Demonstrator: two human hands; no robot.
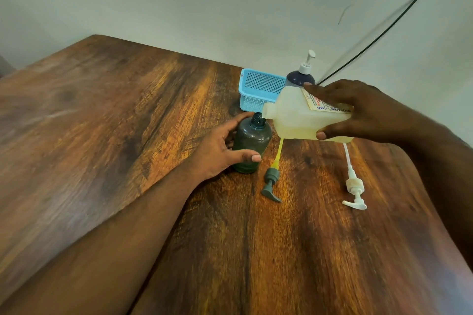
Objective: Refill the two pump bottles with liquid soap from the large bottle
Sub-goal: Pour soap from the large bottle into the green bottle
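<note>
A smoky grey-green pump bottle (252, 143) stands upright on the wooden table (128, 110) with its neck uncapped. My left hand (220, 147) grips its body from the left. My right hand (358, 110) holds the large translucent soap bottle (294, 115) tipped on its side, its mouth right at the grey bottle's neck. Pale yellow liquid lies in the large bottle's lower part. A second pump bottle (300, 78), dark blue with a white pump on, stands behind the large bottle.
A grey pump head (271, 184) with a yellow tube and a white pump head (354, 189) lie on the table in front. A small blue basket (261, 89) sits at the back by the wall. A black cable (384, 30) runs along the wall.
</note>
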